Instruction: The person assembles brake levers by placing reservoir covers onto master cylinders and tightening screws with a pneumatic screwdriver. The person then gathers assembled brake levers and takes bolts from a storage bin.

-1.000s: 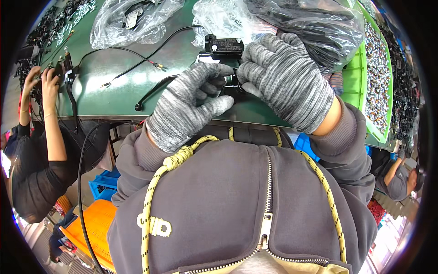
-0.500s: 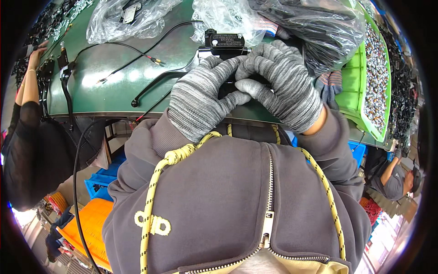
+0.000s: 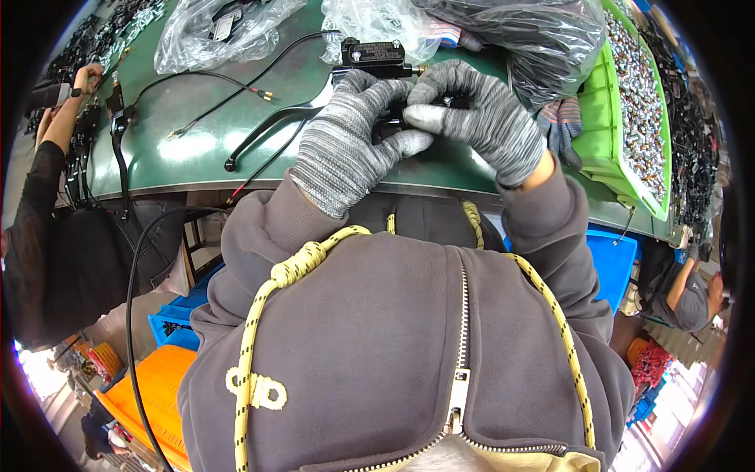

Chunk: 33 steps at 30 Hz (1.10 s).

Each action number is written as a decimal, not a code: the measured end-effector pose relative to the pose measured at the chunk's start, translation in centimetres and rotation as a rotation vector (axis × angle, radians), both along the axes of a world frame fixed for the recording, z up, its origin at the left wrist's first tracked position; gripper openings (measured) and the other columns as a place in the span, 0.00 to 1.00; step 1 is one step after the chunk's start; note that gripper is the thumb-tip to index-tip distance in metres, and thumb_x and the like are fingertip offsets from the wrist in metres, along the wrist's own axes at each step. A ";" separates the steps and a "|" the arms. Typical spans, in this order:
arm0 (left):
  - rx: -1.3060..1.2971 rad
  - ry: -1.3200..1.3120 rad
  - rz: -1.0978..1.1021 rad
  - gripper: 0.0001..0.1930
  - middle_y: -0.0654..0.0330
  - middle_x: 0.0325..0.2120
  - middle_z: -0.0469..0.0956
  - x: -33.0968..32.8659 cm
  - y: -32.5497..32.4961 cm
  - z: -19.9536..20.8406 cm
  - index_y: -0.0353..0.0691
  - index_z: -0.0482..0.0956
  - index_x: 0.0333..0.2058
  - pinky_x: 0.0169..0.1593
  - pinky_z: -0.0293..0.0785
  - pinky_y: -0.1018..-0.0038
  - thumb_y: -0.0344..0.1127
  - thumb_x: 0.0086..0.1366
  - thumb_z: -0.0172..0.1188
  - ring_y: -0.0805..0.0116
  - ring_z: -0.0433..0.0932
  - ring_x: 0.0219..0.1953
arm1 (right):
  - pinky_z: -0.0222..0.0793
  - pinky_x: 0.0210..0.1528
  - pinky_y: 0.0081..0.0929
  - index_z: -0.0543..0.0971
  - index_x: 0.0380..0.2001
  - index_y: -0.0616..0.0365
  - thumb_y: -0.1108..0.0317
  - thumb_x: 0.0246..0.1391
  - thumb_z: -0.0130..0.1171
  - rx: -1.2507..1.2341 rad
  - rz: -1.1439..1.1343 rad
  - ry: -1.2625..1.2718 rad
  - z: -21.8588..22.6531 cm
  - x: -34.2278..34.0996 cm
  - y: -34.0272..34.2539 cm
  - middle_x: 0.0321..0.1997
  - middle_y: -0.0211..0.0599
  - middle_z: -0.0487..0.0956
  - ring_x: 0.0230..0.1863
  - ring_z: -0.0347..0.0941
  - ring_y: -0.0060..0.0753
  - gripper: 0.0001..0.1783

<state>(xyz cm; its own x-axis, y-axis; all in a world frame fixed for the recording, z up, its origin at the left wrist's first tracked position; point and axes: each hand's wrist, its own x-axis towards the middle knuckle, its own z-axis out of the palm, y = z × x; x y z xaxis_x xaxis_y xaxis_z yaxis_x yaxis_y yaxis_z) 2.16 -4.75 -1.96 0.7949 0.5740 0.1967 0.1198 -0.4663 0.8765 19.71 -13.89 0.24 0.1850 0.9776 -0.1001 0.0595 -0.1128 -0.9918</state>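
A black brake lever assembly (image 3: 373,53) with a rectangular fluid reservoir and a long black lever (image 3: 267,135) lies at the table's near edge. My left hand (image 3: 346,138), in a grey knitted glove, is closed around its body below the reservoir. In a matching glove, my right hand (image 3: 484,118) is at the assembly's right end, thumb and forefinger pinched together. A small brass-coloured end (image 3: 420,71) shows beside that forefinger. Whatever sits in the pinch is hidden by the fingers. A black cable (image 3: 275,161) with a red tip runs from under the left hand.
Clear plastic bags (image 3: 228,35) and a bag of black parts (image 3: 543,47) lie at the back. A green crate (image 3: 602,134) of small metal fittings stands right, beside a striped glove (image 3: 560,130). Another lever assembly (image 3: 118,118) lies left, near a co-worker's arm (image 3: 67,118).
My right hand has shifted slightly left and turned, opening a gap between its fingers and palm. The brake lever assembly appears a little higher in view. The co-worker's hands at left have moved.
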 end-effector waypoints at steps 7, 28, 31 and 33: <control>-0.058 -0.053 0.021 0.22 0.55 0.46 0.72 0.2 -0.1 -1.0 0.35 0.78 0.50 0.52 0.77 0.69 0.30 0.57 0.71 0.63 0.76 0.49 | 0.74 0.47 0.21 0.83 0.39 0.59 0.63 0.50 0.73 -0.077 0.104 0.041 0.5 1.3 0.4 0.37 0.33 0.83 0.41 0.78 0.23 0.16; 0.060 -0.067 0.023 0.22 0.56 0.43 0.74 0.0 -0.2 -0.8 0.37 0.80 0.49 0.50 0.75 0.70 0.33 0.55 0.72 0.64 0.76 0.46 | 0.69 0.50 0.23 0.77 0.42 0.56 0.60 0.46 0.75 -0.168 0.122 0.015 0.5 1.2 1.2 0.38 0.30 0.77 0.44 0.72 0.24 0.23; 0.021 -0.007 0.048 0.22 0.55 0.44 0.74 -0.1 -0.3 -0.2 0.38 0.80 0.49 0.49 0.75 0.70 0.34 0.56 0.72 0.63 0.76 0.47 | 0.70 0.49 0.20 0.78 0.45 0.55 0.64 0.54 0.66 -0.088 0.189 0.002 -0.4 3.2 1.7 0.40 0.26 0.77 0.44 0.73 0.19 0.16; 0.045 0.018 0.044 0.21 0.55 0.43 0.73 -0.1 -0.3 0.0 0.39 0.80 0.49 0.49 0.76 0.71 0.35 0.57 0.72 0.64 0.76 0.46 | 0.70 0.42 0.15 0.80 0.47 0.57 0.53 0.60 0.58 -0.310 0.014 0.041 0.8 3.8 0.6 0.38 0.25 0.79 0.40 0.73 0.15 0.20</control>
